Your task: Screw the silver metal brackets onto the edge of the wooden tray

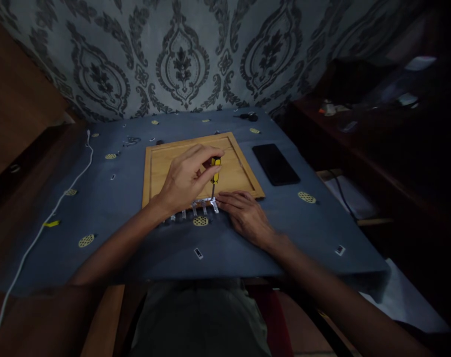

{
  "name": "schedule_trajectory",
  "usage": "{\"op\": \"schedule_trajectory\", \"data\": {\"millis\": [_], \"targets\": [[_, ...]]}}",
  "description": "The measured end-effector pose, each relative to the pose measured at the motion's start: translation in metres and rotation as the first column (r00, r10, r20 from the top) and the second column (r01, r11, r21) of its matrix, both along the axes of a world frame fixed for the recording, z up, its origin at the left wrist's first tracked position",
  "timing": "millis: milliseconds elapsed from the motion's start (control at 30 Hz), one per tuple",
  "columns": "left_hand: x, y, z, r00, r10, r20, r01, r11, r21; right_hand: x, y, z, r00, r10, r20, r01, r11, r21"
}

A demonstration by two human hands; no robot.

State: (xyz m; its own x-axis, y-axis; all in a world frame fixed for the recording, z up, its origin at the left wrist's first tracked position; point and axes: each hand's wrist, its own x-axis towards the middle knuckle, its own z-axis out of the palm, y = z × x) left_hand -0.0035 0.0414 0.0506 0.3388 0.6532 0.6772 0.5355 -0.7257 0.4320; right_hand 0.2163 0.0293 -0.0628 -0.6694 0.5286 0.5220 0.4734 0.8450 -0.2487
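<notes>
My left hand [186, 178] is closed round a screwdriver [216, 171] with a yellow and black handle. The screwdriver stands nearly upright, its shaft pointing down at the right end of a shiny metal hook rail [205, 202]. Several hooks on this rail jut toward me past the near edge of a wooden board [176, 148] with a raised frame. Beside the tip, my right hand [245, 213] rests low with its fingers together, pressed to the rail's right end and the board's edge. Part of the rail is hidden behind my left wrist.
The board lies on a table with a blue patterned cloth [285, 238]. A black phone [276, 164] is right of the board. A white cable [57, 206] runs down the left side. Dark keys or a similar small item [248, 116] lie at the back, before a patterned wall [225, 59].
</notes>
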Motion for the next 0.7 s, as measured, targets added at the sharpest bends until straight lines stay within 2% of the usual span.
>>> {"op": "schedule_trajectory", "data": {"millis": [400,700], "targets": [[0.0012,0.001,-0.0022,0.999,-0.002,0.048,0.002,1.0,-0.013,-0.0003,0.0,0.0013,1.0,0.0,0.001,0.0,1.0,0.016],[0.0011,0.0013,-0.0029,0.999,0.016,0.039,-0.012,0.997,-0.082,-0.0003,-0.0005,0.0025,1.0,0.005,0.001,-0.005,1.0,0.013]]}}
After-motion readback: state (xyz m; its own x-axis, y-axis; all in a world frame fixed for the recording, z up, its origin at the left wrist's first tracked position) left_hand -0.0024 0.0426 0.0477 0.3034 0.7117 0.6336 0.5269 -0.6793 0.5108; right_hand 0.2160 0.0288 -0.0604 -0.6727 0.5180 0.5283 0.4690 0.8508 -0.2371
